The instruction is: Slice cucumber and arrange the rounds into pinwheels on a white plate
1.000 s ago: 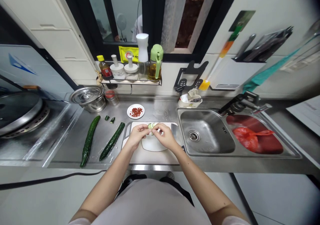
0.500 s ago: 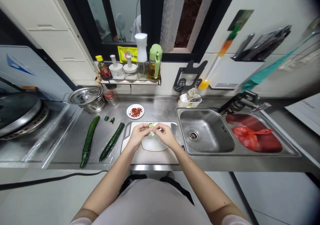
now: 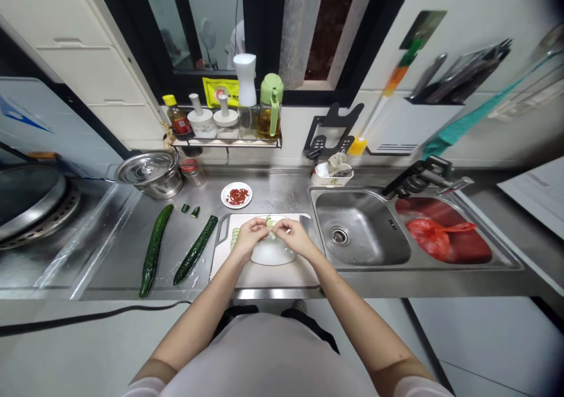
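Thin cucumber slices [image 3: 270, 223] are pinched between the fingertips of my left hand [image 3: 250, 236] and my right hand [image 3: 296, 238], which meet over the middle of the cutting board [image 3: 224, 268]. Both hands are closed, and the fingers partly hide the slices. Just beneath them lies a white dish with a thin dark rim [image 3: 273, 255]. More pale green slices [image 3: 235, 237] lie in an overlapping row at the board's left side, partly behind my left hand. Left of the board rest a cut cucumber [image 3: 195, 250], a whole cucumber [image 3: 155, 250] and two small cucumber ends [image 3: 194, 212].
A small plate [image 3: 224, 201] of chopped red pieces stands behind the board. The sink [image 3: 365, 256] adjoins on the right, with a red plastic bag [image 3: 429, 238] in its second basin. A lidded steel pot [image 3: 165, 187] stands at the back left, below a condiment rack [image 3: 229, 143].
The view has shifted slightly. My hands stay together with the cucumber slices, fingers a little rearranged. The row of slices on the board's left side now shows beside my left hand.
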Available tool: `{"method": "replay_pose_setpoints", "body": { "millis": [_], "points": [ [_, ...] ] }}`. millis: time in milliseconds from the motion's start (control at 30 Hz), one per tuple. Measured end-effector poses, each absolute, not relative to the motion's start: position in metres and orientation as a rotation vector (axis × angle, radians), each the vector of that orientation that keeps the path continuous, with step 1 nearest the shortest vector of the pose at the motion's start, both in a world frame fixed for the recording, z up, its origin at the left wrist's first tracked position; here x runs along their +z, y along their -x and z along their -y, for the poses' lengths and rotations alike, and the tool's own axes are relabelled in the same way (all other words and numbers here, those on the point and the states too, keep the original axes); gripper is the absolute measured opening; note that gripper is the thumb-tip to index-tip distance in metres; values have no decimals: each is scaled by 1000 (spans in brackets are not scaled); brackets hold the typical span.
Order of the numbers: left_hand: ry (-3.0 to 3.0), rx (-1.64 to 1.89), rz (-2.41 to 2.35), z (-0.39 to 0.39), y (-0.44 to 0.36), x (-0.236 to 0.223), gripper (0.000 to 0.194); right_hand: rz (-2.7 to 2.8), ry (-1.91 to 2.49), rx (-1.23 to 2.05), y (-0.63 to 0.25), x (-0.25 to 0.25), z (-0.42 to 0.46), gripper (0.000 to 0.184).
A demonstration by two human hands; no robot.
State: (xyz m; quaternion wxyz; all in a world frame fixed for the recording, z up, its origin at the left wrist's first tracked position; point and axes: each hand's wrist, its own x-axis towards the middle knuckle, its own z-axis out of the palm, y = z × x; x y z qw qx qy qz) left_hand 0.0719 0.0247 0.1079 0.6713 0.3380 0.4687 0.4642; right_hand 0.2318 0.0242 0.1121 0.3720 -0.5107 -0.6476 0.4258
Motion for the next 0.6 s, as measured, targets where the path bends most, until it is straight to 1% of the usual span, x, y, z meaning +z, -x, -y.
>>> {"method": "replay_pose_setpoints", "body": {
  "millis": [200, 367, 500, 600],
  "points": [
    [-790, 916, -1102, -26, -100, 54, 39, 1834, 1612, 1032, -263, 69, -15, 15],
    [-953, 780, -1258, -26, -120, 14, 29, 1970, 1849, 923, -272, 48, -5, 17],
    [-1178, 678, -1405, -33, -127, 0, 21, 2053, 2022, 789, -272, 41, -6, 20],
    [-1340, 597, -1485, -41, -131, 0, 20, 2123, 2085, 670, -272, 37, -9, 23]
  ]
}}
